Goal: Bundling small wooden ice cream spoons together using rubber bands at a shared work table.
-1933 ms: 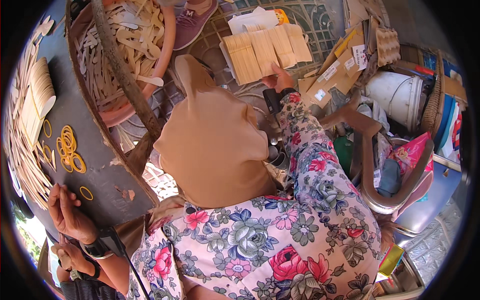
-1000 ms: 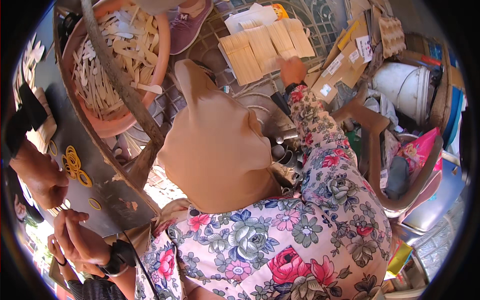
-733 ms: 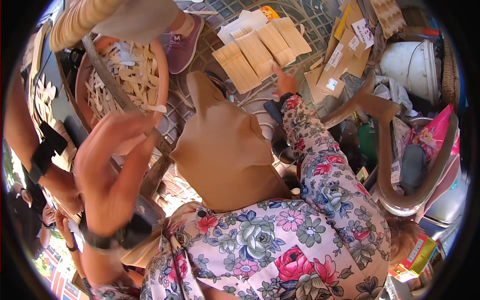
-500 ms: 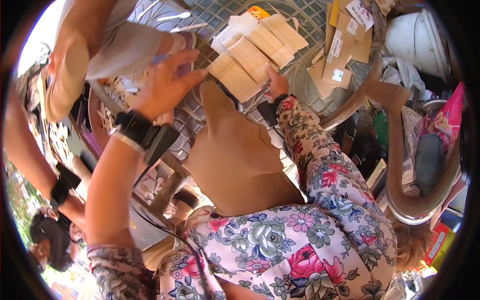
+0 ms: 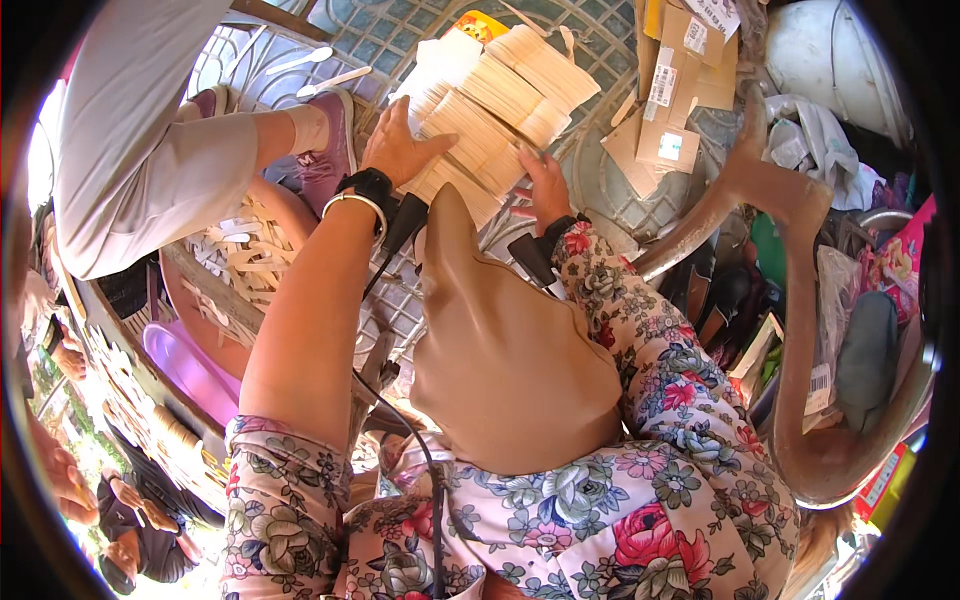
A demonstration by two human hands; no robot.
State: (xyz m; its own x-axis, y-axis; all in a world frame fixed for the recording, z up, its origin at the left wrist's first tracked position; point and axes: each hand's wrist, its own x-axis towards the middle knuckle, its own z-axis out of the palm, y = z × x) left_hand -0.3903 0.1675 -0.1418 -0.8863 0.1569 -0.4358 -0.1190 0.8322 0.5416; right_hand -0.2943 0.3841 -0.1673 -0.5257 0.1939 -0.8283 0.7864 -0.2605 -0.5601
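Bundles of flat pale wooden sticks [image 5: 480, 125] lie side by side in front of me. My left hand [image 5: 402, 150] rests along their left side, thumb stretched over the nearest bundles and fingers apart. At the right edge, my right hand [image 5: 545, 188] touches the sticks with a fingertip while its other fingers spread loosely. Neither hand is closed round a bundle. White sheets [image 5: 447, 60] partly show beneath or behind the bundles, beside a small yellow-orange packet [image 5: 480, 25]. A smooth tan cover [image 5: 510, 370] lies over my lap, close below the bundles.
Loose wooden pieces fill a basket [image 5: 250, 255] at left, near a purple basin [image 5: 190, 370]. Another person's leg and shoe [image 5: 330, 150] stand beyond it. Flattened cardboard [image 5: 665, 105], a brown curved frame [image 5: 800, 300] and a white bucket [image 5: 835, 65] are at right.
My left hand has come down from the air onto the left side of the bundles. My right hand stays at their right edge. The other person's arm at left has moved away.
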